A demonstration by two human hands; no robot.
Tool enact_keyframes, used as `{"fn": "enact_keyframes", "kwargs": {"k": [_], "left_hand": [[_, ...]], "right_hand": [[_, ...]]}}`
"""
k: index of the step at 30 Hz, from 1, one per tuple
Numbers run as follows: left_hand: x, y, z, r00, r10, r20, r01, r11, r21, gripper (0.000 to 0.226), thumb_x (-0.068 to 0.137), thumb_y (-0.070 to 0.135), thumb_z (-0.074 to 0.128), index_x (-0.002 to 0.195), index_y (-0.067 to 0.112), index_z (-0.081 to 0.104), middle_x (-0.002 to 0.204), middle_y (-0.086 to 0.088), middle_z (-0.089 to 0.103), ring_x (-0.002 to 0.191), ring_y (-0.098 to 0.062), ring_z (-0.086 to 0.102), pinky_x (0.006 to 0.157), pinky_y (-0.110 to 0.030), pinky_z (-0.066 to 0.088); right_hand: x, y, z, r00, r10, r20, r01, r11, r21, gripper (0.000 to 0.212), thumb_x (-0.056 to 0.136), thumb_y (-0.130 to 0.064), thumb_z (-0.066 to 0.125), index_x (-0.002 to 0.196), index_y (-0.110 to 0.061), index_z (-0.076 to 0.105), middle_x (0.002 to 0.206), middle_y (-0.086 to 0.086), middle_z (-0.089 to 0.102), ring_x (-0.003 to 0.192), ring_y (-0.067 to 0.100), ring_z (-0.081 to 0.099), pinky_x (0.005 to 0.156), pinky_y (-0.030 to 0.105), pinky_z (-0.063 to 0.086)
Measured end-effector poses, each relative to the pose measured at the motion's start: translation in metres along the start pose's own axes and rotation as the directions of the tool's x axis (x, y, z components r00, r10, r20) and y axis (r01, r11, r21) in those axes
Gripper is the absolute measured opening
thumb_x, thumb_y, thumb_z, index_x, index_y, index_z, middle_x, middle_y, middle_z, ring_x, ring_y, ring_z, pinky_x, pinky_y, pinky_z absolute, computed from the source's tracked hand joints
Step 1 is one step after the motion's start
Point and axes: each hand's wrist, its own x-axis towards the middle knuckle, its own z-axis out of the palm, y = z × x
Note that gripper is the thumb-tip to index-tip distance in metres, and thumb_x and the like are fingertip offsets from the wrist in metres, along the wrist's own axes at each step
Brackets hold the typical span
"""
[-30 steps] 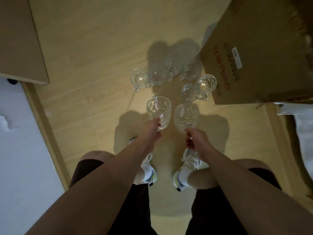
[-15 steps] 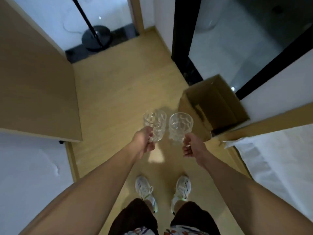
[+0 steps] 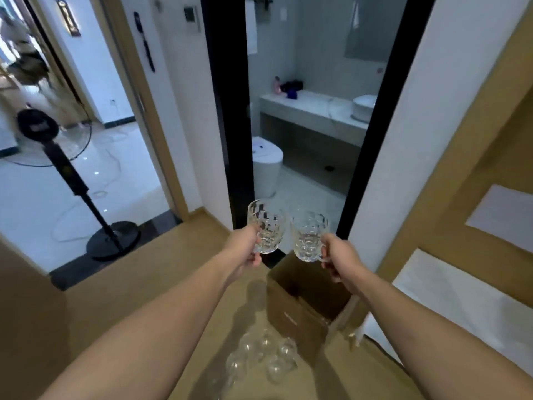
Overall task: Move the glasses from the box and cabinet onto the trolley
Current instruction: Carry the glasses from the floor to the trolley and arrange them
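My left hand grips a clear cut-glass mug by its handle, held upright at chest height. My right hand grips a second clear glass mug by its handle, close beside the first. Below them an open brown cardboard box stands on the wooden floor. Several more clear glasses stand on the floor just in front of the box. No trolley or cabinet shows in this view.
A fan on a black stand with a round base stands in the left doorway. Straight ahead a black-framed doorway opens onto a bathroom with a toilet. A white bed lies at the right.
I have stood up from the floor with both mugs; the view swung from looking straight down at the glasses to looking ahead at the doorways. Both hands kept their grips.
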Motion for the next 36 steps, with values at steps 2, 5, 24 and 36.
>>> {"fn": "enact_keyframes", "kwargs": {"k": [2, 5, 24, 36], "left_hand": [[-0.012, 0.015, 0.006, 0.998, 0.038, 0.051, -0.039, 0.999, 0.020, 0.029, 0.099, 0.041, 0.051, 0.095, 0.013, 0.057, 0.095, -0.012, 0.057, 0.077, -0.025, 0.050, 0.058, -0.031, 0.050], [-0.029, 0.029, 0.023, 0.984, 0.119, 0.136, -0.131, 0.988, 0.080, 0.030, 0.098, 0.041, 0.050, 0.084, 0.015, 0.055, 0.083, -0.010, 0.051, 0.068, -0.023, 0.051, 0.056, -0.030, 0.051], [-0.229, -0.018, 0.257, 0.741, 0.037, 0.670, -0.277, 0.926, 0.256, 0.026, 0.094, 0.038, 0.053, 0.092, 0.014, 0.063, 0.071, -0.009, 0.068, 0.052, -0.021, 0.056, 0.053, -0.030, 0.056], [-0.420, -0.102, 0.454, 0.553, -0.091, 0.828, -0.377, 0.859, 0.346, 0.032, 0.094, 0.044, 0.053, 0.078, 0.016, 0.055, 0.049, -0.004, 0.065, 0.048, -0.022, 0.063, 0.053, -0.032, 0.059]], "right_hand": [[-0.018, -0.004, -0.013, 0.998, -0.002, -0.066, 0.006, 0.998, 0.056, 0.035, 0.091, -0.042, 0.047, 0.064, -0.021, 0.044, 0.056, 0.003, 0.045, 0.044, 0.017, 0.037, 0.047, 0.024, 0.025], [-0.048, -0.002, -0.034, 0.984, -0.007, -0.178, 0.028, 0.993, 0.114, 0.032, 0.088, -0.040, 0.047, 0.062, -0.023, 0.041, 0.053, 0.002, 0.041, 0.040, 0.016, 0.033, 0.047, 0.022, 0.022], [-0.298, 0.144, -0.216, 0.664, 0.231, -0.711, 0.208, 0.856, 0.473, 0.034, 0.088, -0.044, 0.051, 0.063, -0.021, 0.044, 0.055, 0.002, 0.045, 0.034, 0.013, 0.036, 0.039, 0.020, 0.026], [-0.462, 0.283, -0.382, 0.384, 0.428, -0.818, 0.245, 0.807, 0.537, 0.038, 0.090, -0.050, 0.050, 0.074, -0.016, 0.053, 0.053, 0.003, 0.049, 0.035, 0.014, 0.037, 0.039, 0.020, 0.029]]}}
